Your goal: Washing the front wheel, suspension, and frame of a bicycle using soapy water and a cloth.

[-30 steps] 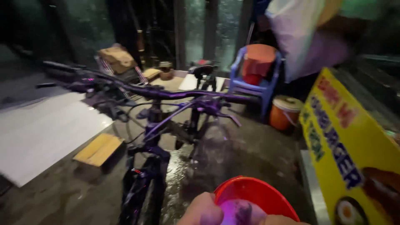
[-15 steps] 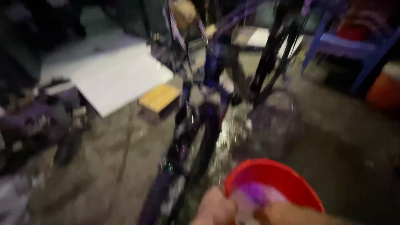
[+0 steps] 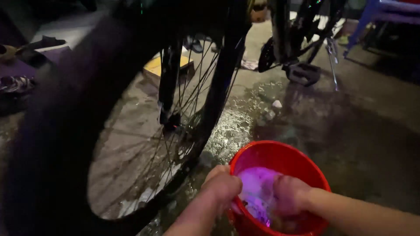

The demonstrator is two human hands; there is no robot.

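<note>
My left hand (image 3: 223,185) is curled into a fist over the near rim of the red bucket (image 3: 280,153), and my right hand (image 3: 288,196) is balled up inside it. Both seem to be squeezing a pale, foamy cloth (image 3: 258,192) between them, though whether it is a rag or a sponge I cannot tell. The bucket sits on the wet concrete floor (image 3: 350,131), just beside the bicycle's front wheel (image 3: 65,131), which fills the left of my view.

I judge the main risk to be tipping: pressing down on the near rim could rock the bucket and spill it. The floor is already slick with suds, so footing could slip, and the tyre and spokes (image 3: 183,87) are close enough for a sleeve or elbow to catch.

My fingers are sunk in foam and unreadable. The wheel's upper part is cut off, and the pedal (image 3: 302,73) and kickstand (image 3: 333,61) beyond are dim.
</note>
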